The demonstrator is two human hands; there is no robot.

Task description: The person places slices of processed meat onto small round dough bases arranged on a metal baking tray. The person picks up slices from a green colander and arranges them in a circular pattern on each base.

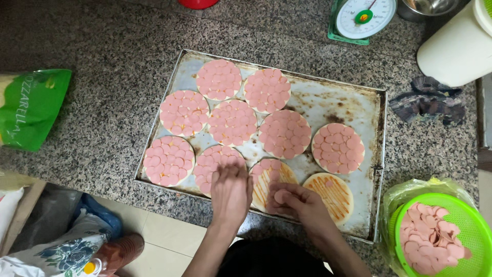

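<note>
carefully, my right hand (300, 202) pinches sausage slices (281, 196), left (230, 190) flat and empty on a base (269, 177); slices could slip onto the tray (359, 110).

A food-preparation kitchen, seen from above. A speckled granite counter (113, 66) holds a worn metal baking tray (359, 102) of small round pizza bases topped with pink sausage slices (233, 122). Behind the tray stands a dial kitchen scale (365, 16); left of it lies a green cheese bag (31, 107); right of it, a green colander (469, 225) of sliced sausage.
</note>
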